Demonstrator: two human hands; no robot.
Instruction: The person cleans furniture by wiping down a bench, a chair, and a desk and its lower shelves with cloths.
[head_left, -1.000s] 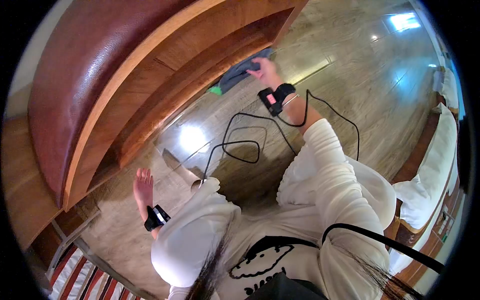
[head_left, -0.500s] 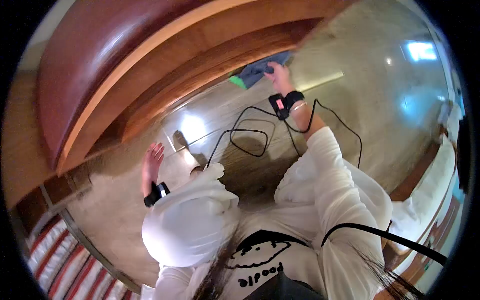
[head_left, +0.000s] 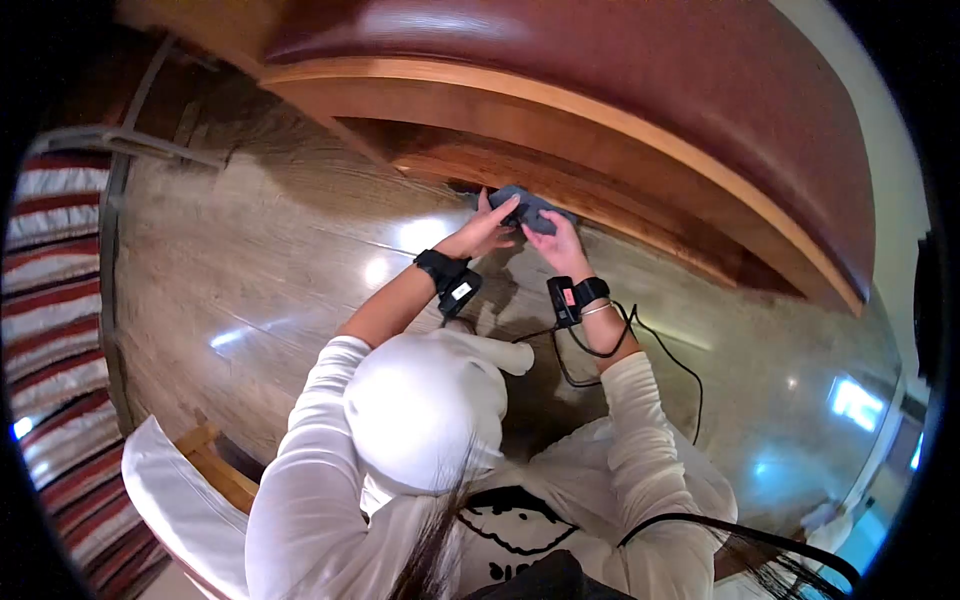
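Observation:
A dark grey cloth (head_left: 528, 207) is bunched up between my two hands, close to the foot of the wooden base. My left hand (head_left: 484, 231) grips its left side, with the thumb on top. On the other side, my right hand (head_left: 556, 243) pinches the cloth's lower right edge. Some fingertips are hidden by the folds. Each wrist carries a strap with a small black device, and a black cable (head_left: 640, 322) runs by the right one.
A curved wooden base (head_left: 600, 130) with a dark red padded top (head_left: 640, 50) overhangs the hands. Wood-look floor (head_left: 260, 270) spreads below. A red-and-white striped surface (head_left: 60, 300) lies at left, and a white cushioned seat (head_left: 190, 500) stands at lower left.
My left hand has come from beside the knee up to the cloth and taken hold of it. The cloth is more bunched, its green part out of sight. My view has turned.

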